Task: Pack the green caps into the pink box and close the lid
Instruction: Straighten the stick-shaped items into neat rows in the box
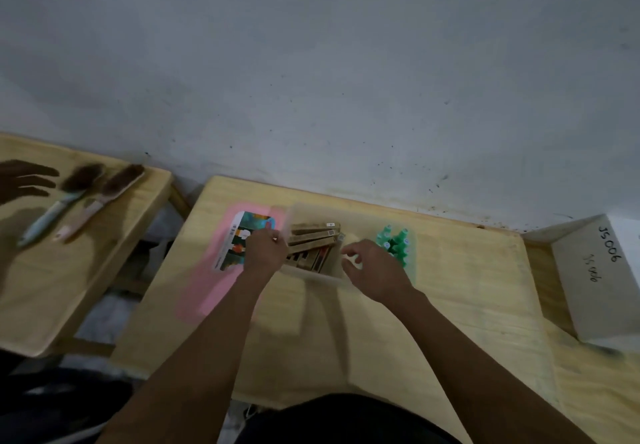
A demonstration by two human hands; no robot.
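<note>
A cluster of green caps (396, 244) stands on the wooden table (450, 305), right of a clear plastic box (311, 275) that holds brown packs. A flat pink lid (204, 287) with a colourful label lies left of that box. My left hand (265, 249) is curled over the box's left wall, over the lid's right edge. My right hand (375, 270) hovers at the box's right wall, fingers spread and curved with nothing in them, partly covering the caps. The picture is blurred.
A second wooden table (52, 298) at the left carries two brushes (86, 197), with another person's hand (24, 180) beside them. A white carton (602, 281) marked JS006 sits at the right. A grey wall runs along the table's far edge.
</note>
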